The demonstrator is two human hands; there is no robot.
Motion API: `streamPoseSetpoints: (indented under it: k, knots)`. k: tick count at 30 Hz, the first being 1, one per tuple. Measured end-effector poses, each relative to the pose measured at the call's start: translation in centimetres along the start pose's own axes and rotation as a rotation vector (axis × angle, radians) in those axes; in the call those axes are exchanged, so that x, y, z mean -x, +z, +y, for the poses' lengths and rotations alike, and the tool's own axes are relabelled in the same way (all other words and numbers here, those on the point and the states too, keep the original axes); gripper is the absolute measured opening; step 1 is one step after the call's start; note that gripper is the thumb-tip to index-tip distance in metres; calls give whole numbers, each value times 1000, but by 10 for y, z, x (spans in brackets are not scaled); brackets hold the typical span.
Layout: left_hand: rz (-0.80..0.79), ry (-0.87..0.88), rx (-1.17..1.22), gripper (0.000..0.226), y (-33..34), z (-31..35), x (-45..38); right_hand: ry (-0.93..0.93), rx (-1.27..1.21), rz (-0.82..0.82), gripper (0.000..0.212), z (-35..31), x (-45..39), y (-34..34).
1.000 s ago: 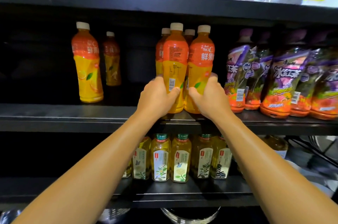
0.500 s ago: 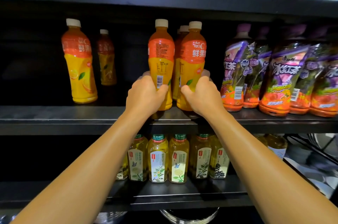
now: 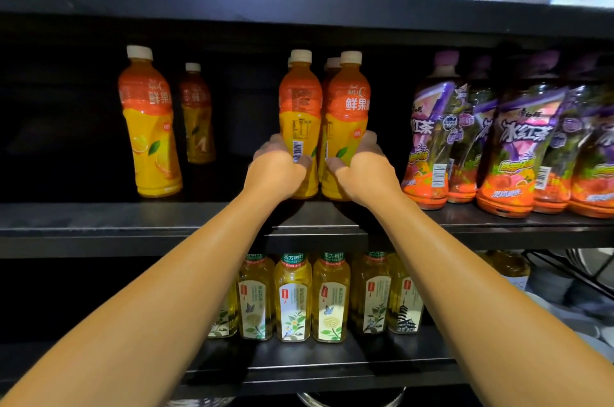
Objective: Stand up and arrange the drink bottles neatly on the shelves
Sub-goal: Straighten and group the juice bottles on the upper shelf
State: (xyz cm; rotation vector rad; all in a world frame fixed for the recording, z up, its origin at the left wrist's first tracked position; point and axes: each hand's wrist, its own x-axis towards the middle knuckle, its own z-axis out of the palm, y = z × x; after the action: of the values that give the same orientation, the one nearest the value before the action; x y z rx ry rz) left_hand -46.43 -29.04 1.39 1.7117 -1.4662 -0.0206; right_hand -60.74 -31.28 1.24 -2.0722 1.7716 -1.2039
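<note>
Orange juice bottles fill my view on the middle shelf: I count six, all upright with caps up. My left hand curls around the lower body of the left front bottle, and my right hand grips the right front bottle; the two touch side by side, with two more caps showing just behind them. Left of this pair, well apart, stand a front bottle and a dimmer one farther back. To the pair's right, about five purple iced-tea bottles lean. Below the shelf, about six pale tea bottles stand in a row. The shelving is black, dimly lit.
</note>
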Motion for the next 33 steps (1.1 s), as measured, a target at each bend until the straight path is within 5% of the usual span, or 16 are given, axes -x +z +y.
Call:
streamPoseSetpoints:
  k: [15,20,25,28,31,33]
  knots:
    - [-71,-66,127,57,-10,-3,-4,37,-31,-113,79,-3,-9,-12]
    - [117,103,194,60,-56,-32,26,-210,-25,154,62,-13,36,-22]
    - [398,81,170,42,-117,-90,35,-356,-125,20,43,-70,51,9]
    - [509,-26,152,69,-137,-121,12,-353,-201,-41,42,-107,35,38]
    - [325,-147,143,89,-137,-133,-17,-299,-242,-109,44,-139,14,68]
    - [198,-191,117,83,-134,-137,-30,-264,-210,-147,49,-152,-1,81]
